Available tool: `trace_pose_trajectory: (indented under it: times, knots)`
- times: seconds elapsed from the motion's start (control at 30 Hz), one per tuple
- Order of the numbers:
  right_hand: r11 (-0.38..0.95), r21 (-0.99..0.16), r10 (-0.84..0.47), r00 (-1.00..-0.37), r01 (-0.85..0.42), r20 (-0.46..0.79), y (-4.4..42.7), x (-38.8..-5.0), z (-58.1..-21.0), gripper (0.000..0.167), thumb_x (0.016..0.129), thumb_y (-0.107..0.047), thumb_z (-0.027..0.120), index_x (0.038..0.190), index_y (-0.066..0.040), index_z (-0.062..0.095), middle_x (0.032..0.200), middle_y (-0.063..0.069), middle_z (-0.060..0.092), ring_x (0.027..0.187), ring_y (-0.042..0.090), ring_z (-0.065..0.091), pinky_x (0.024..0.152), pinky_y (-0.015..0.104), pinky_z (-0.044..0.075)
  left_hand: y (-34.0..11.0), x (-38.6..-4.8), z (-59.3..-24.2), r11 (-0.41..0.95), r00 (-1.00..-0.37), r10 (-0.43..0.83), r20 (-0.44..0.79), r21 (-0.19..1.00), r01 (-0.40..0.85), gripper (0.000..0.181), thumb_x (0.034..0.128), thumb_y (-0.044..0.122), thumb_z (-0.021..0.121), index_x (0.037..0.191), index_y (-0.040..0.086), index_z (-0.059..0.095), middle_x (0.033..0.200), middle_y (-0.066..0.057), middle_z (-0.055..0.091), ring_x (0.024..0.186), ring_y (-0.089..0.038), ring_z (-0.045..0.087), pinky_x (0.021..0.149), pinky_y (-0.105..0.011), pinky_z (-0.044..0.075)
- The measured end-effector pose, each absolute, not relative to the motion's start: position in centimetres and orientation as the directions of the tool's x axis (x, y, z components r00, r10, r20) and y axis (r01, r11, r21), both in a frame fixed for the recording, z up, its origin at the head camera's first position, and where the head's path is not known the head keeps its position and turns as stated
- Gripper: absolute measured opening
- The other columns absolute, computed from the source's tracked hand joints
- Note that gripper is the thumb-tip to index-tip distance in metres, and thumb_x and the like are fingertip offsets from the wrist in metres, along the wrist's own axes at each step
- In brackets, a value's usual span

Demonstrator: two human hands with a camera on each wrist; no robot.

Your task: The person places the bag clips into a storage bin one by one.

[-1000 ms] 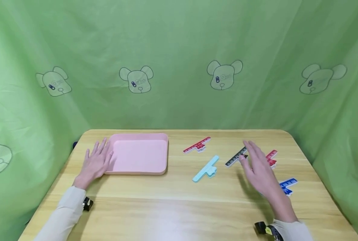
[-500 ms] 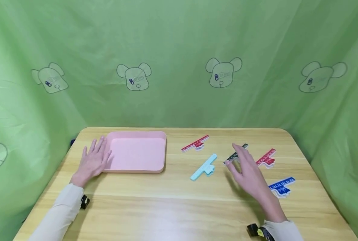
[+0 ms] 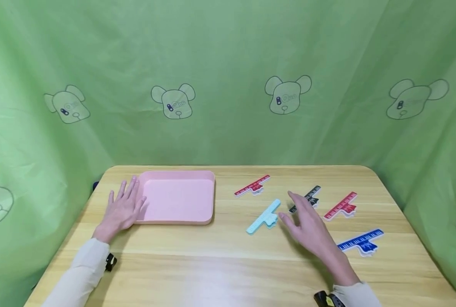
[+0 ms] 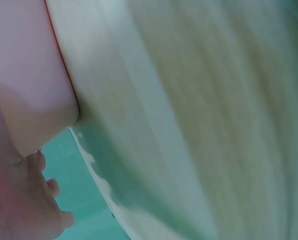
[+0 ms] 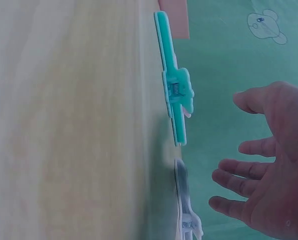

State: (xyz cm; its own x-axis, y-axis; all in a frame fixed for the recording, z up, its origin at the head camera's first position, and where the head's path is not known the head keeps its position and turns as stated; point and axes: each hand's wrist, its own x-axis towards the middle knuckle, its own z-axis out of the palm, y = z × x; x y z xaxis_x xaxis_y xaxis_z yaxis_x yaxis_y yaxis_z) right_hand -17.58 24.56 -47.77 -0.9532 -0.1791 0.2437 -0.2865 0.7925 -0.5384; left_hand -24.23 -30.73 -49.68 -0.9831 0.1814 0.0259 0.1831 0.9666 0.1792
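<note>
My left hand rests with spread fingers against the left side of a pink tray; in the left wrist view the tray's corner meets the palm. Above the table, my right hand hovers with fingers apart, holding nothing. Closest to its thumb lies a light-blue ruler clip, whose spring shows in the right wrist view. A black piano-keyboard clip is partly hidden behind the fingers. To the right lie a red clip and a blue clip, its left end covered by the hand.
Another red clip lies farther back, between the tray and the black clip. The wooden table has a green curtain behind it and at both sides. Each wrist wears a black camera.
My right hand has moved left, from over the black clip toward the light-blue one, uncovering the right-hand red clip and more of the blue one. My left hand stays at the tray.
</note>
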Motion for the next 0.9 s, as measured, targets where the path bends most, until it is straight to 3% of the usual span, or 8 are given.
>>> trace_pose_trajectory:
  times: [0.43,0.9]
  knots:
    - [0.805,-0.514,-0.227,-0.954,-0.297,0.195,23.6,-17.6,-48.0,0.075,0.100,-0.038,0.066,0.157,0.000,0.035,0.156,0.027,0.040,0.141,0.048,0.040,0.111,0.069,0.035,-30.4,-24.1,-49.9,0.962,-0.982,0.185,0.032,0.198,0.187,0.073,0.1108,0.048,0.023,0.163,0.000,0.005,0.171,-0.017,0.000,0.153,-0.049,0.003,0.117,-0.074,0.000]
    - [0.827,-0.483,-0.228,-0.957,-0.289,0.182,22.5,-17.8,-48.0,0.074,0.097,-0.033,0.071,0.151,0.007,0.041,0.149,0.033,0.045,0.134,0.052,0.046,0.109,0.067,0.040,-30.5,-24.2,-49.8,0.961,-0.984,0.180,0.017,0.210,0.179,0.071,0.1113,0.046,0.022,0.163,0.001,0.004,0.171,-0.017,-0.001,0.154,-0.049,0.002,0.117,-0.075,-0.002]
